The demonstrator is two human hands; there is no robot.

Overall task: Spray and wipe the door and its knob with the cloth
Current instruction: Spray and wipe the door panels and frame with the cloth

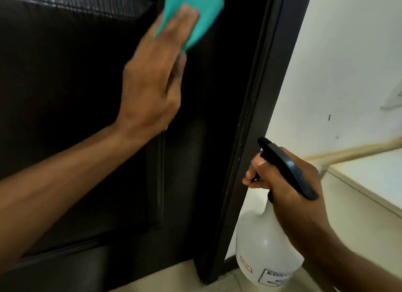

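Closest to the lens, the right hand (289,178) grips the neck of a translucent white spray bottle (264,252), fingers curled round it and the index finger on the trigger under the black spray head (287,170); the bottle hangs low beside the dark door frame (250,139), nozzle aimed toward the door.

Up on the dark brown panelled door (76,96), the left hand (152,83) lies flat with straight fingers, pressing a teal cloth (195,11) against the upper stile — the cloth is motion-blurred, so a wiping stroke seems to be under way. No knob shows in this view; it is probably out of frame.

Beyond the frame stand a white wall (326,74) and the edge of a pale counter (369,178), with beige floor tile (169,276) below.

Risks, as I judge them: the cloth is held only by flat pressure, so a fast stroke could let it slide out from under the fingers. A stray squeeze of the trigger would wet the frame or wall rather than the door — and drips on tile could turn slippery.
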